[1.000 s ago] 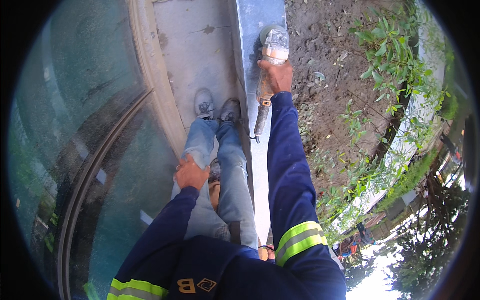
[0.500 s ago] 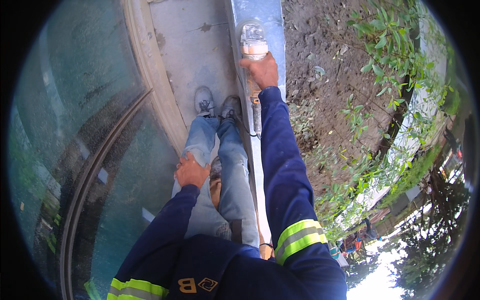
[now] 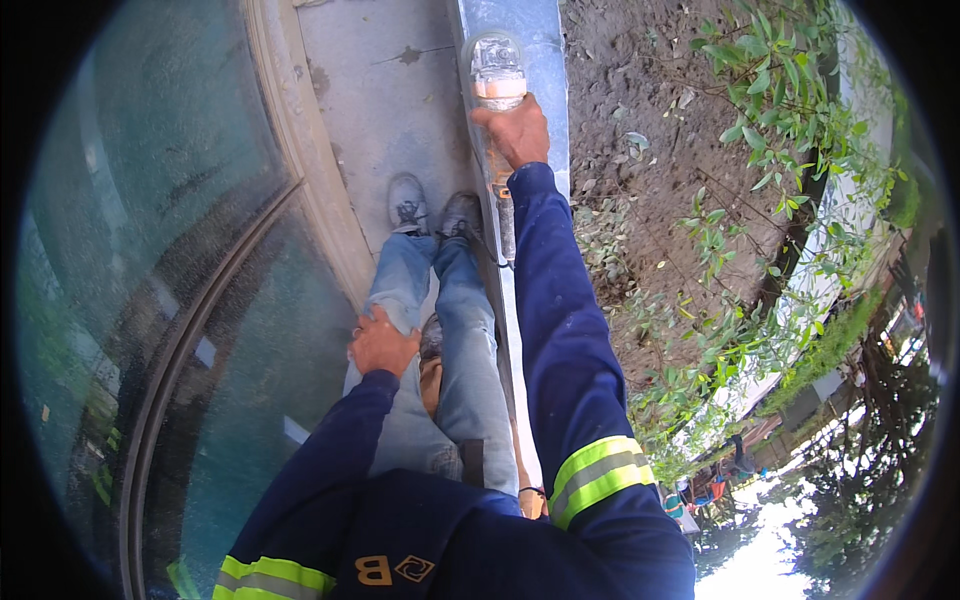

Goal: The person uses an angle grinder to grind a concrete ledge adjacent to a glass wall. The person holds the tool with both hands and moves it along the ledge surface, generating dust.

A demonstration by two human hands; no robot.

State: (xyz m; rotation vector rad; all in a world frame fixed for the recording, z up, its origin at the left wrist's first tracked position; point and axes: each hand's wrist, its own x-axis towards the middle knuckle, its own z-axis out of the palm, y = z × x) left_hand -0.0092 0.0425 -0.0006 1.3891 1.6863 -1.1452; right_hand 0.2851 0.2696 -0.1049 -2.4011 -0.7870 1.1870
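Outdoors: pale paved walkway [image 3: 385,100] between dark glass [image 3: 120,210] on the left and a stone ledge [image 3: 538,70] on the right, with brown soil [image 3: 650,190] and leafy shrubs [image 3: 757,85] beyond. Grinder [image 3: 498,75] sits over the ledge, near its walkway edge, rounded head pointing away from me. My right grip [image 3: 515,132] is wrapped around its body just behind the head. Left grip [image 3: 384,343] rests on my jeans [image 3: 468,340] by the left knee; fingertips partly hidden, so cannot tell how tightly it is closed.
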